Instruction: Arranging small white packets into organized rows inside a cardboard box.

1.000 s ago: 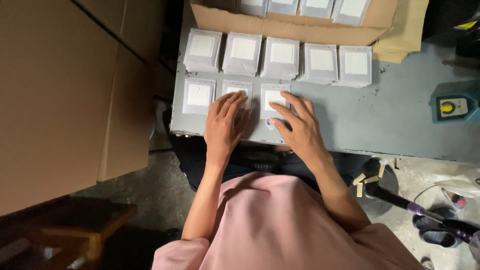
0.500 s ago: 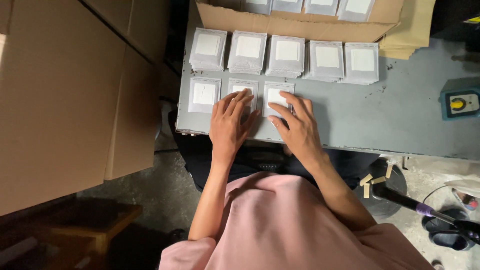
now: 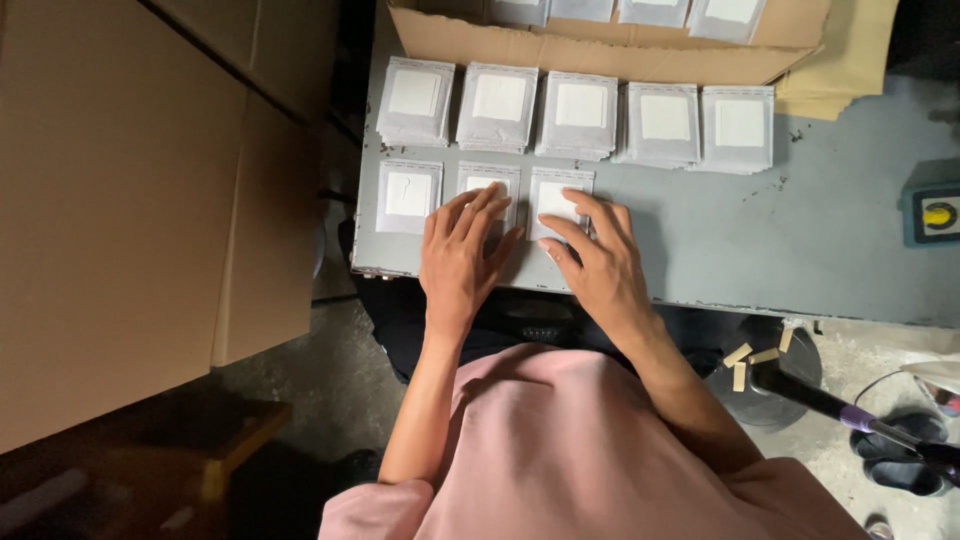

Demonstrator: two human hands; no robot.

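Grey desk [image 3: 760, 240] under my work

Far row: five stacks of white packets [image 3: 580, 115]; near left, three single packets [image 3: 408, 195]; a cardboard box [image 3: 600, 50] at the far edge; a yellow-buttoned switch box [image 3: 935, 213] right.

— What lies under the left hand [image 3: 462, 255]?

— A flat white packet [image 3: 487, 190] with a square white pad inside, lying face up; the fingertips cover its lower half.

— And under the right hand [image 3: 598, 262]?

— A second white packet [image 3: 556, 197] of the same kind, flat, just right of the first, with the index and middle fingers [image 3: 590, 205] resting on its right edge and lower part.
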